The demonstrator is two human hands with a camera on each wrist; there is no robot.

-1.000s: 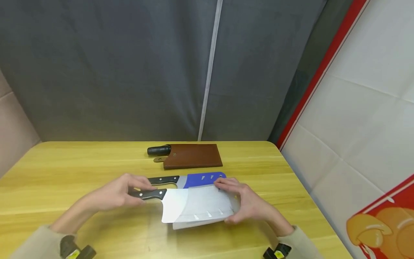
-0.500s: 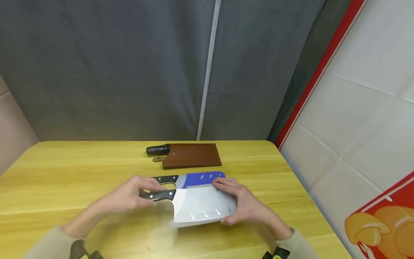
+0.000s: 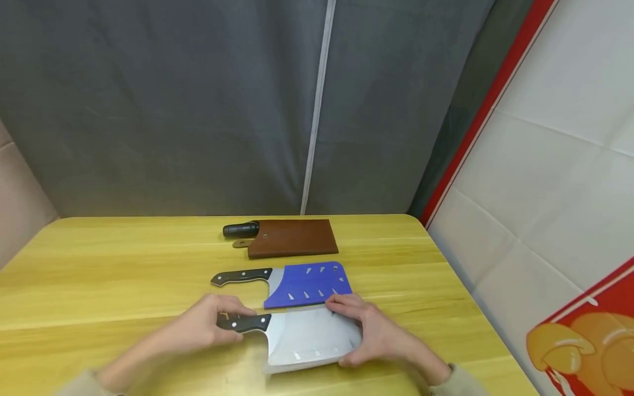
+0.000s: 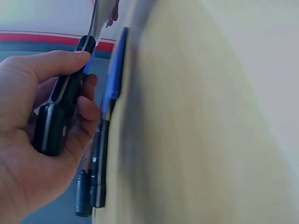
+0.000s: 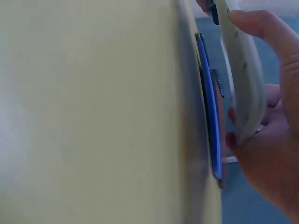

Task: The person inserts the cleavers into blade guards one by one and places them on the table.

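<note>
A cleaver (image 3: pixel 277 330) with a black riveted handle is held a little above the table. Most of its blade sits inside a whitish, translucent blade cover (image 3: pixel 317 335) with small slots. My left hand (image 3: pixel 203 324) holds the handle (image 4: pixel 65 88), its fingers wrapped around it in the left wrist view. At the other end, my right hand (image 3: pixel 373 333) grips the cover between thumb and fingers, as the right wrist view also shows along the white cover (image 5: pixel 245 79). Just behind lies a second cleaver (image 3: pixel 242 276) in a blue blade cover (image 3: pixel 309 283).
Farther back on the wooden table (image 3: pixel 124 258) lies a brown leather sheath (image 3: pixel 297 237) with a black handle (image 3: pixel 241 229) sticking out to the left. A grey curtain (image 3: pixel 173 110) hangs behind the table. White panelling (image 3: pixel 545 181) runs along the right side.
My left hand has moved right, and the blade has slid deeper into the white cover. Both hands have then brought the cleaver closer to me and lower, exposing more of the blue cover.
</note>
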